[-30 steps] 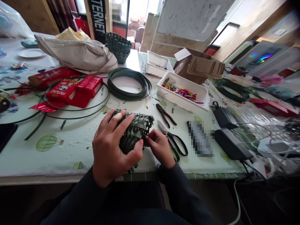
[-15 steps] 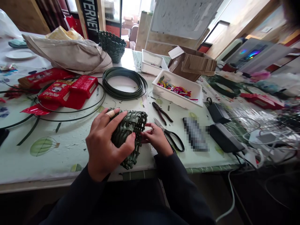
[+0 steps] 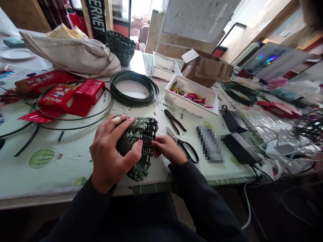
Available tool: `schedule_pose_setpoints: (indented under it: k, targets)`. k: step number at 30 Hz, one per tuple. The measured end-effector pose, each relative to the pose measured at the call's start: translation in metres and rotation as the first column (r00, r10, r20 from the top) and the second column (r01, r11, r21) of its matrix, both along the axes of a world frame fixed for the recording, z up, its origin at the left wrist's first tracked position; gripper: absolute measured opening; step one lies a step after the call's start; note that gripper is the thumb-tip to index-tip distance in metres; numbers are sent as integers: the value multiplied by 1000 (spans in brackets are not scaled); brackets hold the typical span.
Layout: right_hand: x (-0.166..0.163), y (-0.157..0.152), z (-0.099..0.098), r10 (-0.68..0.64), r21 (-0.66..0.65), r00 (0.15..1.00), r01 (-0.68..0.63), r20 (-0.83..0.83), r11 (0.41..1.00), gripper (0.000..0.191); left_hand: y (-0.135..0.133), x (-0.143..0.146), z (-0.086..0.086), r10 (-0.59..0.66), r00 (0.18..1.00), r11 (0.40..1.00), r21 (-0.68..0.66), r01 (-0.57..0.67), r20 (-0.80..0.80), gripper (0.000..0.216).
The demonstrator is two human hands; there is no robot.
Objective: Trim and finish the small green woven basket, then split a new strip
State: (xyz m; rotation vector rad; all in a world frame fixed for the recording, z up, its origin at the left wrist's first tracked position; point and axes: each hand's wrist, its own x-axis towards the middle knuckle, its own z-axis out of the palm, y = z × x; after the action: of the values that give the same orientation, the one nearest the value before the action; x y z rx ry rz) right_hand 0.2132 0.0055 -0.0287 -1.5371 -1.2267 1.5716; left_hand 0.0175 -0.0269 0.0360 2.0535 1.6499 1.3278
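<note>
1. Sleeves (image 3: pixel 202 198), dark, reach over the near edge of the desk (image 3: pixel 80 148), which wears a pale printed cover.
2. Woven basket (image 3: pixel 139 129) lies on its side near that edge, open end toward our right. Flat, glossy dark green strips, over-under weave, rounded body, gappy rim.
3. Left grip (image 3: pixel 108 153) clamped on the basket's body: fingers spread over the top, thumb against the near side.
4. Right grip (image 3: pixel 168 148): fingertips bunched together at the rim; whether they pinch a strip, we cannot tell.
5. Handling, as we judge it: light, springy, firm in the weave yet easily squashed; smooth strips may slide. We favour a broad hold round the body, light fingertips at the rim.
6. Just beyond: scissors (image 3: pixel 177 139), black loops, metal blades; then dark-handled pliers (image 3: pixel 174 120).
7. Farther: smooth dark coil (image 3: pixel 136 102); leftward, shiny red packets (image 3: pixel 88 92); rightward, white tray (image 3: pixel 186 103) of bright, thin strands (image 3: pixel 191 96).
8. Far: slumped beige cloth bag (image 3: pixel 73 58), upright second basket (image 3: pixel 121 50), opened cardboard carton (image 3: pixel 212 69).
</note>
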Motion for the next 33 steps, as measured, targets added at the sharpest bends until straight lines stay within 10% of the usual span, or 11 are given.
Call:
schedule_pose_setpoints:
  k: [14,33]
  targets:
    - [9,-10,12,82,11,996,-82,-16,997,39,-7,7,-3,-14,999,997,74,17,-40,46]
    - [-4,-1,-7,-126,74,983,117,131,990,27,1,7,-1,15,999,999,39,-14,-41,40]
